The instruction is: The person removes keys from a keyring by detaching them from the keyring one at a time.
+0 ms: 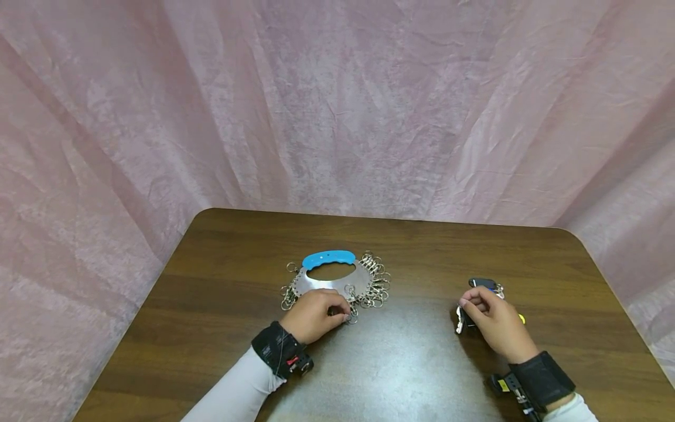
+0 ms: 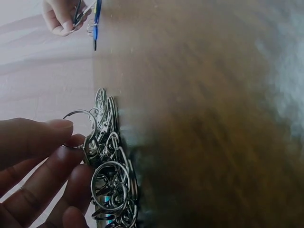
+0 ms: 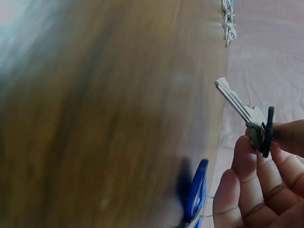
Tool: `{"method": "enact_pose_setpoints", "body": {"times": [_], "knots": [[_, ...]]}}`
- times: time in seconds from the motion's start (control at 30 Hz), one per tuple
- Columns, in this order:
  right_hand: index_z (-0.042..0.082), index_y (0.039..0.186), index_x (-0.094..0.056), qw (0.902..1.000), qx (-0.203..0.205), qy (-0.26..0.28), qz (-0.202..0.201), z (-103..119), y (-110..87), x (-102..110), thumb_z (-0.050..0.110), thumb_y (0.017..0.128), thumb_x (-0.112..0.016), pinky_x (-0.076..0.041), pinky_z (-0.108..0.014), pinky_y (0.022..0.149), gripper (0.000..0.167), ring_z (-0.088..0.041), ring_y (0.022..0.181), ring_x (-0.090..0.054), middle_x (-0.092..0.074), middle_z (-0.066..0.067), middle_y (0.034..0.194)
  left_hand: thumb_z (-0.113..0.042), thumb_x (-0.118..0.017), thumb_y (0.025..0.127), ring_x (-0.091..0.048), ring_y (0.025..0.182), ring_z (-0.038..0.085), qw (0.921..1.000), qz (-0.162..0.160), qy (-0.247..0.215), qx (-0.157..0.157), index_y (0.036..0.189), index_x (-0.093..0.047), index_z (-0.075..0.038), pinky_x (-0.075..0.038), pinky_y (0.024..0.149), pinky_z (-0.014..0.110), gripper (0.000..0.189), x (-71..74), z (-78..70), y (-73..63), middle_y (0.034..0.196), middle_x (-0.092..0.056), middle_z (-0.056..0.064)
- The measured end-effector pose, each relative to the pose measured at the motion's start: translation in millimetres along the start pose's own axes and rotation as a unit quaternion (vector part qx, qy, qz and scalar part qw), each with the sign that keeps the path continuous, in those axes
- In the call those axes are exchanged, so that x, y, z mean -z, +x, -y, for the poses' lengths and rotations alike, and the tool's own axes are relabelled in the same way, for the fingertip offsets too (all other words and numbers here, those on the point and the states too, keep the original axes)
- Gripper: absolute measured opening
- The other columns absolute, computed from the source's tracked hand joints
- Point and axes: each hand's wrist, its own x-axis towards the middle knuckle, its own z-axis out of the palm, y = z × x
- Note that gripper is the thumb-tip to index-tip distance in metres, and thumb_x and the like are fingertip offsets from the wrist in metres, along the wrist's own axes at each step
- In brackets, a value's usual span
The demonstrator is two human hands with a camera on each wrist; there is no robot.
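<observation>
On the table lies a curved metal plate [image 1: 312, 285] with a blue handle [image 1: 329, 257] and many split rings [image 1: 378, 281] hanging along its edge. My left hand [image 1: 313, 315] is at the plate's near edge. Its thumb and a finger pinch one split ring [image 2: 80, 112], seen close in the left wrist view. Farther right, my right hand [image 1: 498, 323] holds keys just above the table. A silver key [image 3: 232, 100] sticks out from between thumb and fingertips, beside a dark flat piece [image 3: 270, 127]. The palm side hides part of the bunch in the head view.
By the right hand lie a black fob [image 1: 482, 283] and a yellow piece [image 1: 522, 319]. A blue key-like item [image 3: 197, 190] shows below that hand in the right wrist view. The brown wooden table [image 1: 411, 363] ends at a pink curtain [image 1: 337, 117].
</observation>
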Motion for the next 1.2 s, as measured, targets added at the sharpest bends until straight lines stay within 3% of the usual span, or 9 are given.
{"method": "enact_pose_setpoints", "body": {"times": [0.4, 0.7, 1.0, 1.2], "knots": [[0.011, 0.1, -0.065, 0.9991, -0.022, -0.022, 0.028, -2, 0.4, 5, 0.018, 0.099, -0.064, -0.051, -0.02, 0.071, 0.008, 0.005, 0.079, -0.059, -0.07, -0.002, 0.092, -0.014, -0.075, 0.089, -0.063, 0.083, 0.007, 0.9998, 0.015, 0.011, 0.005, 0.09, -0.075, -0.02, -0.051, 0.077, 0.025, 0.006, 0.4, -0.7, -0.5, 0.087, -0.072, -0.01], [0.013, 0.092, -0.065, 0.998, -0.01, -0.05, 0.037, -5, 2.3, 1, 0.014, 0.096, -0.067, -0.05, -0.022, 0.069, 0.004, 0.002, 0.076, -0.059, -0.07, 0.001, 0.087, -0.012, -0.077, 0.087, -0.064, 0.084, 0.008, 0.9987, 0.037, 0.035, -0.003, 0.092, -0.076, -0.018, -0.052, 0.078, 0.027, 0.008, 0.8, -0.5, -1.1, 0.087, -0.074, -0.006], [0.012, 0.089, -0.067, 0.9962, 0.003, -0.073, 0.048, -4, -0.6, -2, 0.012, 0.092, -0.069, -0.049, -0.024, 0.069, 0.004, -0.001, 0.076, -0.056, -0.067, 0.002, 0.086, -0.015, -0.077, 0.086, -0.062, 0.085, 0.007, 0.9945, 0.081, 0.065, -0.01, 0.086, -0.074, -0.02, -0.051, 0.08, 0.027, 0.006, -0.1, -1.9, -5.4, 0.088, -0.071, -0.011], [0.014, 0.093, -0.07, 0.9956, 0.011, -0.078, 0.05, 5, -2.1, -3, 0.016, 0.091, -0.073, -0.048, -0.025, 0.068, 0.004, -0.001, 0.076, -0.056, -0.067, 0.003, 0.088, -0.022, -0.072, 0.092, -0.059, 0.077, 0.002, 0.992, 0.112, 0.058, -0.005, 0.085, -0.074, -0.021, -0.051, 0.075, 0.025, 0.008, 2.4, -9.0, -7.8, 0.085, -0.07, -0.012]]}}
